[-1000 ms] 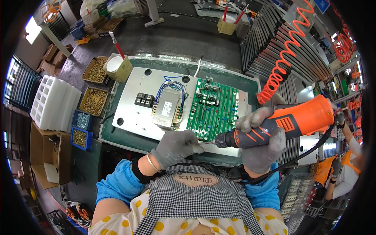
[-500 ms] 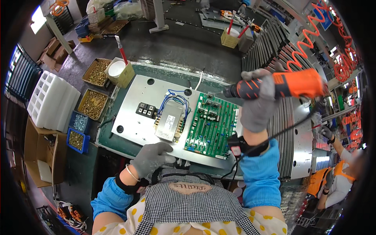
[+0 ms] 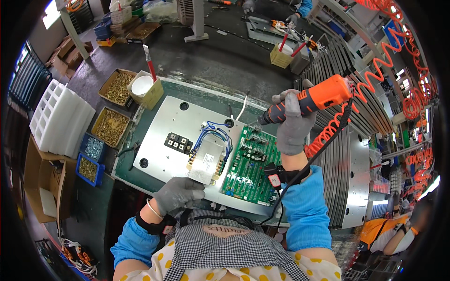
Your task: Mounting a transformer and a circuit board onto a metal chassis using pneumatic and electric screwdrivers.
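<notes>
My right hand (image 3: 295, 126), in a grey glove, is wrapped round an orange and black power screwdriver (image 3: 309, 100). Its nose points left, over the far edge of a green circuit board (image 3: 251, 171). The board sits on the right part of a silver metal plate (image 3: 157, 136). Beside it on the plate are a transformer (image 3: 206, 161) with blue wires and a black terminal module (image 3: 178, 142). At the plate's near edge rests my gloved left hand (image 3: 178, 194), fingers loosely stretched to the right, close to the transformer, with nothing visible in them.
Boxes of brass fasteners (image 3: 111, 126) and blue bins of small screws (image 3: 90, 168) stand left, near white foam (image 3: 61, 119). A carton (image 3: 149, 93) holds a white cup and red-handled tool. Stacked metal panels (image 3: 337, 173) and an orange coiled hose (image 3: 323, 140) are right. A co-worker (image 3: 391, 236) is at far right.
The power screwdriver has shifted left and slightly down, its rear end now tilted upward. My left hand has stayed at the plate's near edge. The co-worker's raised arm has come down.
</notes>
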Tool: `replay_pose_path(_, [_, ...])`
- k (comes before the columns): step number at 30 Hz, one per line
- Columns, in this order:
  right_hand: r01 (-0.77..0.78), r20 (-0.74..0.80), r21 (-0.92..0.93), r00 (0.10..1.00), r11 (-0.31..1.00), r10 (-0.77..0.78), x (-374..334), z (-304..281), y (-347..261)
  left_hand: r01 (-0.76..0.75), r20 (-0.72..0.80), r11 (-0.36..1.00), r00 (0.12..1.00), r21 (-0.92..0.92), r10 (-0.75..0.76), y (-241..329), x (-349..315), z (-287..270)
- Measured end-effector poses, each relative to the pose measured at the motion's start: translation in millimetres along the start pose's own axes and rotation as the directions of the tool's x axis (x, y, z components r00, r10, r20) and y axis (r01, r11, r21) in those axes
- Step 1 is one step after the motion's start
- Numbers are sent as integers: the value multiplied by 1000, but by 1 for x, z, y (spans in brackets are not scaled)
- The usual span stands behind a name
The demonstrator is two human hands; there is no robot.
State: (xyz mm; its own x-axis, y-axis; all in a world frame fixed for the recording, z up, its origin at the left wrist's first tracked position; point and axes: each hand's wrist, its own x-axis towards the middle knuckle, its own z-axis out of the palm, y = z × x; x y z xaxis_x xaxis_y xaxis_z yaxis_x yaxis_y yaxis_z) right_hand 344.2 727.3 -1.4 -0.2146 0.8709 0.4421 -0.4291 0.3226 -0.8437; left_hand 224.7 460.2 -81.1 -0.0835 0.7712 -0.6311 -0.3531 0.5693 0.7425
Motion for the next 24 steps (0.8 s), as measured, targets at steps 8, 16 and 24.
replay_pose_path(8, [-101, 141, -50, 984, 994, 108, 0, 15, -11, 30, 20, 1000, 999, 0, -30, 5, -2, -2])
replay_pose_path(16, [-104, 331, -336, 918, 936, 220, 24, 33, -5, 3, 8, 1000, 1000, 6, -3, 4, -4, 0])
replay_pose_path(24, [-107, 240, -319, 952, 942, 190, 25, 23, 1, 13, 57, 996, 998, -87, -8, -10, 0, -4])
